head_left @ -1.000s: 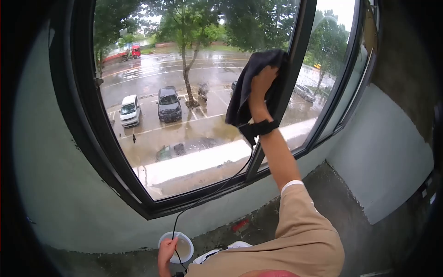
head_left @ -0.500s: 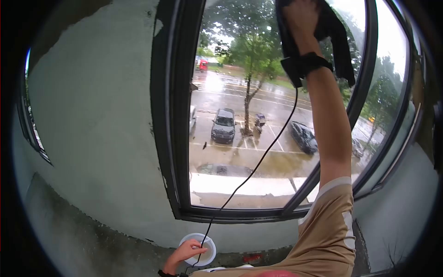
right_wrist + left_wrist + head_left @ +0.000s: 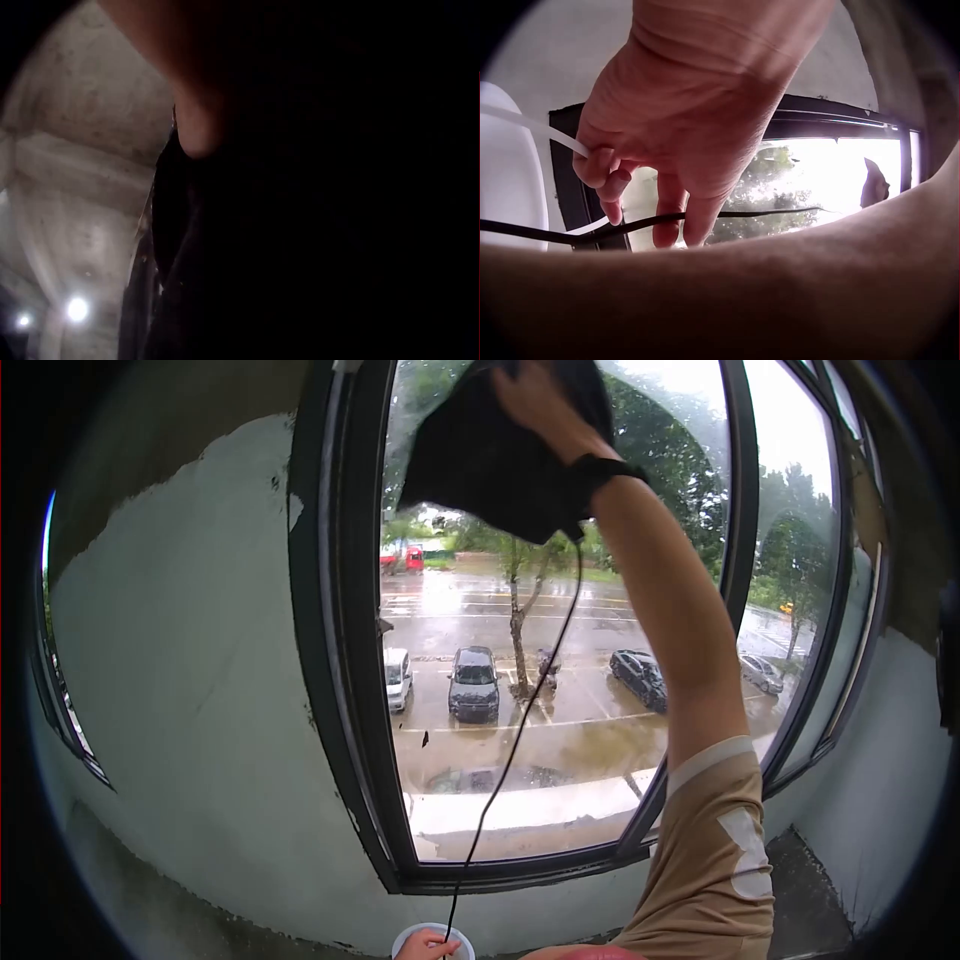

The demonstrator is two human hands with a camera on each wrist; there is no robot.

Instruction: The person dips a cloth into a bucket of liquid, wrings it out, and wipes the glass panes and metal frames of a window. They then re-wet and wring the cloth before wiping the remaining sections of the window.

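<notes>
High on the window glass (image 3: 590,610), my right hand (image 3: 540,405) grips a dark cloth (image 3: 470,465) that spreads out below and left of it. The right wrist view is mostly black, with the thumb (image 3: 196,131) against dark fabric. Down at the bottom of the head view, my left hand (image 3: 426,945) is over a white bucket (image 3: 402,938). Two of its fingers curl round the bucket's white handle (image 3: 536,127) in the left wrist view. A black cable (image 3: 525,231) runs past the thumb and forefinger, which point downward.
A dark window frame (image 3: 345,610) borders the pane, with an upright bar (image 3: 740,510) on the right. Rough plastered wall (image 3: 190,630) lies to the left. The black cable (image 3: 510,760) hangs from the right wrist across the pane. Outside are parked cars and trees.
The right hand and cloth went from the upright bar up the pane, then left across its upper part. The head view has turned; the left hand stays at the bucket.
</notes>
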